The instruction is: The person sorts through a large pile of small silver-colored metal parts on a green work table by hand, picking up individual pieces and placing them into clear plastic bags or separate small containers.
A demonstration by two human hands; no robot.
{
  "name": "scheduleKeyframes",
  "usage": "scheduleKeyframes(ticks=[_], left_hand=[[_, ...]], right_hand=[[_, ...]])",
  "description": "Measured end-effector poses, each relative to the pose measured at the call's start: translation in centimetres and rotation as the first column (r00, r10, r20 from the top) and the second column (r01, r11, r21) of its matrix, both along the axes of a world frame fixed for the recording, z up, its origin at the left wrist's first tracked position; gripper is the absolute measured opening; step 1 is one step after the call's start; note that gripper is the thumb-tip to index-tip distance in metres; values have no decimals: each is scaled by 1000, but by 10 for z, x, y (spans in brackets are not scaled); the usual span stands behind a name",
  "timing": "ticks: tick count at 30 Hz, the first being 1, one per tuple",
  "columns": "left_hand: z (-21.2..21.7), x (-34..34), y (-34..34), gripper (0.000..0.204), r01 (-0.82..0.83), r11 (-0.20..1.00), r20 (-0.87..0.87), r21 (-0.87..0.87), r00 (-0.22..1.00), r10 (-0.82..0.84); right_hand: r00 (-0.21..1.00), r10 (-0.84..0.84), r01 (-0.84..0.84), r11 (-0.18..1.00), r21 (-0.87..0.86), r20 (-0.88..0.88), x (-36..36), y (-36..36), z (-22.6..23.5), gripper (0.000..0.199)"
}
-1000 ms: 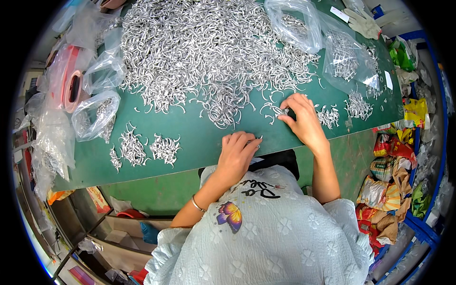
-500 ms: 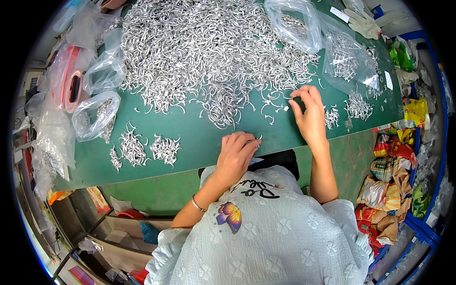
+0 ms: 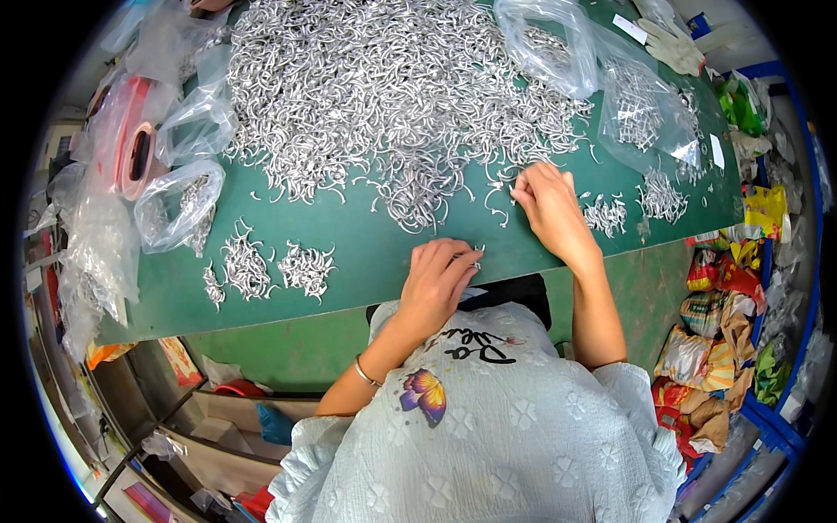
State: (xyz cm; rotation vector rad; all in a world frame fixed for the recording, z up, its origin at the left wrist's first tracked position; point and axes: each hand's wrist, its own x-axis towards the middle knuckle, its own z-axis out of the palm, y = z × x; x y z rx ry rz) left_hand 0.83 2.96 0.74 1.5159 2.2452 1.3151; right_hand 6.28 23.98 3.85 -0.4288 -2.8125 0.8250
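Curved silvery pieces, heaped at twelve o'clock, seem light, stiff, best pinched mid-curve; right hand, grip together; left hand, grip indeterminable.

Left hand: palm side hidden, only a silver bit peeks out; grip unclear. Right hand: fingertip contact too small to tell. Silver pile cut off by top edge, shirt by bottom. Pink object partly behind cloudy plastic.
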Motion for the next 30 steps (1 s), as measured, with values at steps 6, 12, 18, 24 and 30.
scheduleKeyframes(ticks=[6, 12, 18, 24, 30], left_hand=[[6, 4, -1, 33, -168, 982, 156, 90, 976, 153], [14, 13, -54, 16, 135, 989, 919, -54, 394, -4], [-20, 12, -48, 43, 57, 998, 873, -31, -484, 54], [-81, 29, -44, 44, -229, 889, 450, 396, -795, -405], [-96, 33, -51, 42, -268, 869, 365, 416, -826, -429]], right_hand=[[979, 203, -205, 975, -83, -25, 13, -40, 12, 9], [972, 232, -234, 971, -46, -39, 19, -51, 5, 12], [975, 209, -214, 974, -69, -77, 19, -73, -1, 20], [951, 303, -308, 947, -91, -61, 33, -93, -2, 21], [905, 405, -424, 887, -185, -130, 46, -96, -7, 22]])
